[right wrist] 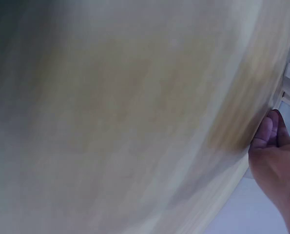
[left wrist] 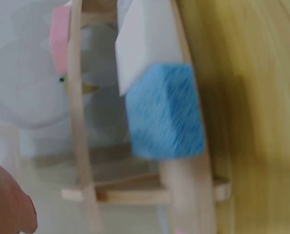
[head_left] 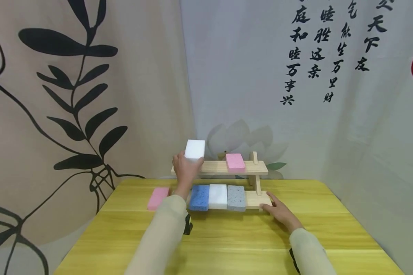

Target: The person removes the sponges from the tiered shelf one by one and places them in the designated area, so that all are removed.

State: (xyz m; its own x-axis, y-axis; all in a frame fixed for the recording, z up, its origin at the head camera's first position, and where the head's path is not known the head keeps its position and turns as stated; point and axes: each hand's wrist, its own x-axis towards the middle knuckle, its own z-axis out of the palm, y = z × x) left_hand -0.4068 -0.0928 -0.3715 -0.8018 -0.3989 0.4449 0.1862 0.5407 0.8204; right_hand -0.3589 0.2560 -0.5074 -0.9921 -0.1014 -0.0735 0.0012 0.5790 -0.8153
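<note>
My left hand (head_left: 186, 170) holds a white sponge block (head_left: 194, 149) above the left part of the upper board of a two-tier wooden rack (head_left: 211, 167). At the right end of the lower board, my right hand (head_left: 280, 213) grips the wood between thumb and fingers. A pink sponge (head_left: 235, 162) lies on the upper board toward the right. Side by side on the lower board sit a blue sponge (head_left: 199, 197), a white sponge (head_left: 218, 196) and a grey sponge (head_left: 236, 198). In the left wrist view, only part of the left hand (left wrist: 8, 197) shows.
Another pink sponge (head_left: 158, 198) lies on the wood-grain table (head_left: 227, 244), left of the rack. Behind the table hangs a pale cloth (head_left: 234, 76) printed with plants and black characters. The rack's right upright (head_left: 257, 184) joins both boards.
</note>
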